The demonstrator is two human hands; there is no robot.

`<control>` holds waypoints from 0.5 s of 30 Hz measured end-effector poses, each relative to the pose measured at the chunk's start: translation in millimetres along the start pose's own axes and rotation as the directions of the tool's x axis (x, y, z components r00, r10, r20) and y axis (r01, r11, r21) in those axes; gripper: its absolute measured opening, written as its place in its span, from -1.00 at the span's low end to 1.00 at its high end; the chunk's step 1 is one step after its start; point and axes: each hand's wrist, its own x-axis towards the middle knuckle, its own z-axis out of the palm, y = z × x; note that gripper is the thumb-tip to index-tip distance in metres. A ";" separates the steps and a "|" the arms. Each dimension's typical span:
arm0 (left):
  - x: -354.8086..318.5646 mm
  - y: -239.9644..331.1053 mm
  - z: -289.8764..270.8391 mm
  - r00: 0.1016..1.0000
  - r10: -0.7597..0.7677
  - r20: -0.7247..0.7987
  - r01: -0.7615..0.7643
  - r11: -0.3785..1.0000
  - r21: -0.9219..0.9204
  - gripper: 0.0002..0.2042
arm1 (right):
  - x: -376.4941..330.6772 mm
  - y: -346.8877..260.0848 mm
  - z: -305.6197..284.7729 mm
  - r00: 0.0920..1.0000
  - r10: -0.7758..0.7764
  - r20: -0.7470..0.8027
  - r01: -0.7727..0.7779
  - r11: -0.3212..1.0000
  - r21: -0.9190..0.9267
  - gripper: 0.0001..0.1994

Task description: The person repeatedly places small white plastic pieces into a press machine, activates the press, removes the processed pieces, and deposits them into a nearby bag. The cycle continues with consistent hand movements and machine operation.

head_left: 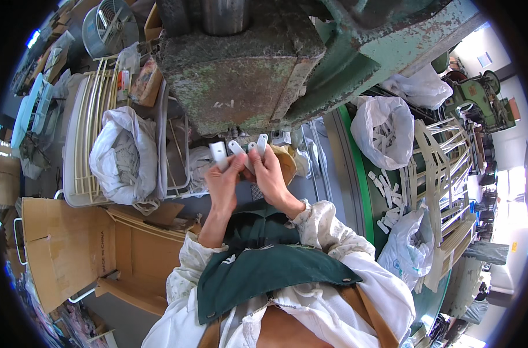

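My left hand (222, 187) is closed around small white pieces, among them a wide square-ended piece (219, 155) and a narrower one with a rounded, holed end (235, 147). Close beside it, my right hand (271, 181) pinches similar white pieces with holed ends, one of them a slim strip (262, 141). Both hands meet in front of my dark green apron (275, 272), just below the heavy press head (235, 87). The lower ends of the pieces are hidden by my fingers.
At the left, a white sack (114, 124) sits on a wire rack, above an open cardboard box (67, 249). To the right, white bags (382, 133) and loose white pieces (387, 191) lie on a green-edged surface, beside stacked pale frames (444, 168). A fan (109, 29) stands far left.
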 end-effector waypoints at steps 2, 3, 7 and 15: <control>3.1 -3.7 -1.9 0.997 0.042 -0.067 -0.043 0.999 -0.005 -0.88 | 9.4 13.0 -2.2 0.996 -0.087 -0.010 0.083 0.976 -0.199 -0.88; 5.8 2.0 -12.1 0.989 0.117 -0.086 -0.115 0.993 0.019 -0.87 | 15.7 8.6 -9.9 0.994 -0.038 0.105 0.058 0.980 -0.190 -0.85; 19.2 8.4 -16.0 0.996 0.034 0.082 -0.032 0.999 -0.025 -0.87 | 114.9 68.1 -72.3 0.862 -0.453 0.228 0.484 0.598 -0.639 -0.78; 27.6 7.6 -7.6 0.986 -0.108 0.124 0.123 0.985 -0.118 -0.89 | 227.4 154.0 -83.8 0.704 -0.416 0.576 0.574 -0.143 -0.806 -0.61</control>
